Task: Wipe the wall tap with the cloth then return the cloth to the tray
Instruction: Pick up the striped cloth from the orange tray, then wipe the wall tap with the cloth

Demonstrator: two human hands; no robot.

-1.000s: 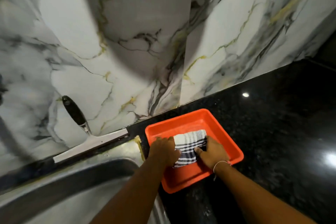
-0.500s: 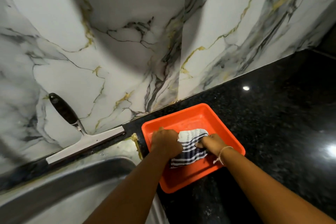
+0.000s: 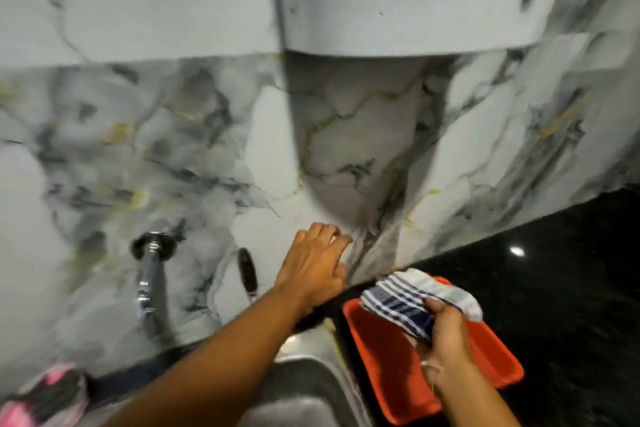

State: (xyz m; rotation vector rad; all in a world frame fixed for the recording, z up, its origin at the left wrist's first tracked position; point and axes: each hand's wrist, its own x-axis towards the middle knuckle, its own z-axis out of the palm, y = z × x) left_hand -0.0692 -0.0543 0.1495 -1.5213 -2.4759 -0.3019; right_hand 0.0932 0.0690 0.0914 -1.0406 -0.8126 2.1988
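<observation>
My right hand (image 3: 445, 340) grips the white cloth with dark blue stripes (image 3: 408, 302) and holds it lifted above the orange tray (image 3: 491, 354), which sits on the black counter. My left hand (image 3: 313, 267) is raised in front of the marble wall with fingers apart and nothing in it, to the right of the chrome wall tap (image 3: 149, 274). The tap sticks out of the wall at the left above the sink. The whole frame is motion-blurred.
A squeegee with a black handle (image 3: 247, 274) leans on the wall between the tap and my left hand. The steel sink (image 3: 304, 388) lies below. A pink and black object (image 3: 45, 395) sits at the lower left. Black counter (image 3: 571, 288) stretches right.
My right hand has lifted the cloth out of the tray. My left hand let go of it and rose toward the wall. The view swung up and left, bringing the tap into sight.
</observation>
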